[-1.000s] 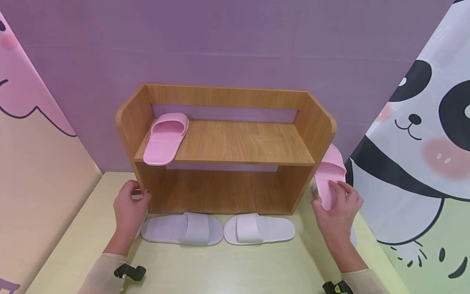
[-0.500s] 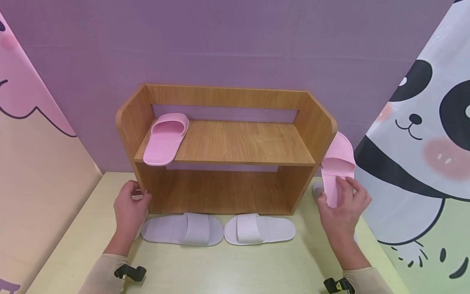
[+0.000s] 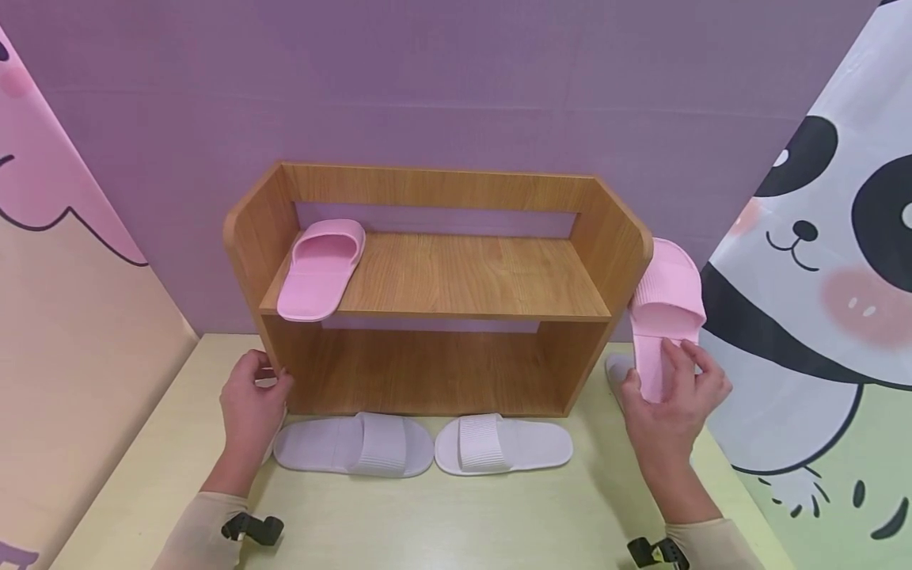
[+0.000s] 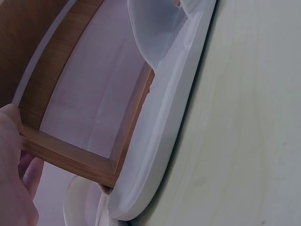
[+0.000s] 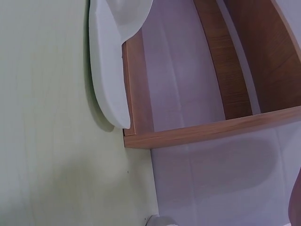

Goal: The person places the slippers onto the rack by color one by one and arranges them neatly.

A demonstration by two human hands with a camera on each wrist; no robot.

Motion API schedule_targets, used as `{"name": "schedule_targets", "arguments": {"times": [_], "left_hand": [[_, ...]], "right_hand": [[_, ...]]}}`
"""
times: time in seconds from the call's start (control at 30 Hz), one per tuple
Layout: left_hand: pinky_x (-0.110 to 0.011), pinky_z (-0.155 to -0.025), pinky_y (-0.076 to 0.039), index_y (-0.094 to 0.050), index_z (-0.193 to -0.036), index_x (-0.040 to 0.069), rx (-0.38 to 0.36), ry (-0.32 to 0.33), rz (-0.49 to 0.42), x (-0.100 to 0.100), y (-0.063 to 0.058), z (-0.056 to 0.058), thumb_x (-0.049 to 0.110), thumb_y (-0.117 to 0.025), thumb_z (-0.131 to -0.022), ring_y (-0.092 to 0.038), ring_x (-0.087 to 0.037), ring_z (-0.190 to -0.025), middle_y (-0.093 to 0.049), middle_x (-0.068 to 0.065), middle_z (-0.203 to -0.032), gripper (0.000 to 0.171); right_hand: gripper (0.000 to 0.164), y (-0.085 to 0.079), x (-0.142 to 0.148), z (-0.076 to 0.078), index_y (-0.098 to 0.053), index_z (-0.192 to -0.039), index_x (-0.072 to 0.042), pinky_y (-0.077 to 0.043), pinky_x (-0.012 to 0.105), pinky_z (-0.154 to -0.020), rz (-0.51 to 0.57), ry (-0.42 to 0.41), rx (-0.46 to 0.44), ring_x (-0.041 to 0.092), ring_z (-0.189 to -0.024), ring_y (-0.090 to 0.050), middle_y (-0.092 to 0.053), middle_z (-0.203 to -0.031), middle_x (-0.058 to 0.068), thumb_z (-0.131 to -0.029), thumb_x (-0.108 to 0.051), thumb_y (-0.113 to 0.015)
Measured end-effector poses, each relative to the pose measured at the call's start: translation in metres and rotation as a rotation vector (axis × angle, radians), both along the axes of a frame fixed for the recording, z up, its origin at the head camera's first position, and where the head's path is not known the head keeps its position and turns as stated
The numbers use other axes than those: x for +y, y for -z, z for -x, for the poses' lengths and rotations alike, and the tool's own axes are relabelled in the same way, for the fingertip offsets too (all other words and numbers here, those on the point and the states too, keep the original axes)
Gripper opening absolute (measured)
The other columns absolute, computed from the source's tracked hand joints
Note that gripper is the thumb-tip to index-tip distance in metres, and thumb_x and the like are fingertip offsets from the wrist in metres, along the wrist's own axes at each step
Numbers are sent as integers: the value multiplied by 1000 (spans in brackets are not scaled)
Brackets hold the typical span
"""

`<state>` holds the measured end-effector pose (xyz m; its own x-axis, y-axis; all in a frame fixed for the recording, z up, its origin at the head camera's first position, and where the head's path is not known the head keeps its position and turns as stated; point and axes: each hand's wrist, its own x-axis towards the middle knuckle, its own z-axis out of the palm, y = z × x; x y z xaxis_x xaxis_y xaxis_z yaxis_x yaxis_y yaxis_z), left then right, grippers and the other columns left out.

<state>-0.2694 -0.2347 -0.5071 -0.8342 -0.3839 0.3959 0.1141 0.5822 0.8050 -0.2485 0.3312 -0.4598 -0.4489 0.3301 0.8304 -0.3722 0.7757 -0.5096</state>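
Observation:
My left hand (image 3: 255, 400) grips the front edge of the left side panel of a wooden shoe rack (image 3: 463, 273). In the left wrist view, its fingers (image 4: 32, 176) show around that panel. At the rack's right side, my right hand (image 3: 673, 412) pinches the heel end of a pink slipper (image 3: 667, 293), toe up and raised above the table. The matching pink slipper (image 3: 317, 285) sits at the left end of the upper shelf, heel toward me. The right wrist view catches only a sliver of the right hand (image 5: 296, 202) at its edge.
Two white slippers (image 3: 534, 443) lie end to end on the table (image 3: 427, 522) before the rack. Another white slipper (image 3: 617, 368) lies right of it, mostly behind my right hand. One more white slipper (image 4: 77, 202) is at its left side. A purple wall (image 3: 442, 103) stands behind.
My right hand has lifted the pink slipper upward and shifted slightly right, uncovering more of the white slipper beneath. My left hand and the rack stay put.

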Motion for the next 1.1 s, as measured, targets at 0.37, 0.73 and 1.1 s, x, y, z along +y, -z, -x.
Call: {"name": "schedule_targets", "arguments": {"times": [0.37,0.73,1.1], "left_hand": [[-61,-86,-65,-64,-111,4,19,-2,18,-1,1,-1,8,-71,-100,-74,-40,-110,-72,-16,-119,14],[-30,-80,-63,-64,-110,5,25,-11,32,-1,2,2,7,-73,-99,-74,-37,-109,-72,-14,-117,15],[-50,-83,-66,-64,-112,4,30,-9,35,-1,2,1,6,-73,-99,-74,-39,-109,-73,-15,-117,16]], "right_hand": [[59,3,0,3,-71,-141,-6,-42,43,-111,42,-9,108,21,-147,-34,-53,-153,20,-84,-20,-76],[60,-19,-20,-5,-71,-138,0,-43,28,-111,111,-16,230,26,-142,-39,-55,-147,20,-82,-22,-70],[60,-43,-41,-19,-66,-136,6,-46,31,-114,127,-38,297,32,-141,-42,-53,-146,20,-82,-19,-66]]}}
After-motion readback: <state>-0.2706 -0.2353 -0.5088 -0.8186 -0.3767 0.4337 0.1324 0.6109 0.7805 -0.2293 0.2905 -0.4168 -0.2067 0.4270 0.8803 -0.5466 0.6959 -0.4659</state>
